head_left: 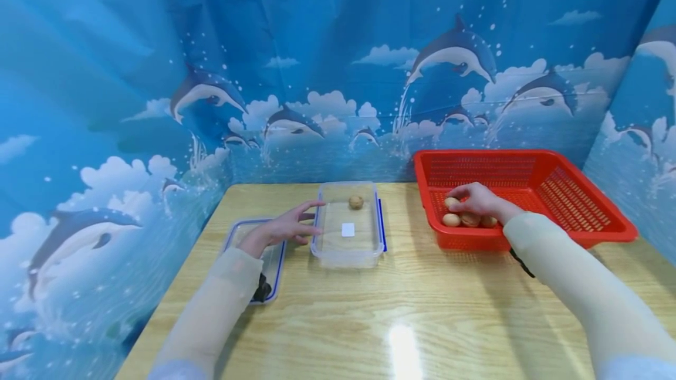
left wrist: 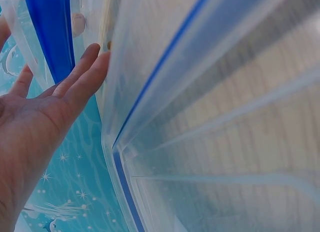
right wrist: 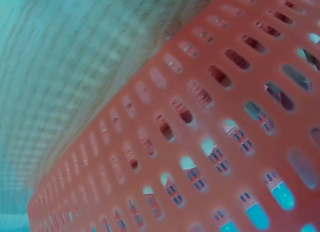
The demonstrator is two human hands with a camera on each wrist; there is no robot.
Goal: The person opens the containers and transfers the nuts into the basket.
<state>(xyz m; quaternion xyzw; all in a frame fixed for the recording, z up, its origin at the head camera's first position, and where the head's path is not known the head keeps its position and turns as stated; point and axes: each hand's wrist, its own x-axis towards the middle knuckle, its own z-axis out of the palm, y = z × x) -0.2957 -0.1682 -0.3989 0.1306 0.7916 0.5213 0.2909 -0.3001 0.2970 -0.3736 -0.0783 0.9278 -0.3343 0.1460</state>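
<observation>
In the head view my right hand point(head_left: 480, 201) reaches into the red basket point(head_left: 533, 239) and pinches a walnut point(head_left: 450, 202) with its fingertips. More walnuts point(head_left: 451, 220) lie under and beside that hand, partly hidden by it. My left hand point(head_left: 287, 226) is spread, fingers extended, at the left side of a clear plastic box point(head_left: 348, 258). One walnut point(head_left: 356, 202) sits toward the back of this box. In the left wrist view the left hand point(left wrist: 50, 107) shows its palm and loosely extended fingers beside the clear plastic. The basket's slotted wall point(right wrist: 190, 127) fills the right wrist view, hiding the right hand.
A second clear container point(head_left: 274, 268) with a blue-lined rim lies under my left forearm, a black object point(head_left: 262, 289) inside it. A blue latch flap point(head_left: 382, 224) hangs along the box's right side. Everything stands on a wood-grain table point(head_left: 338, 321) before a dolphin-print curtain point(head_left: 317, 46).
</observation>
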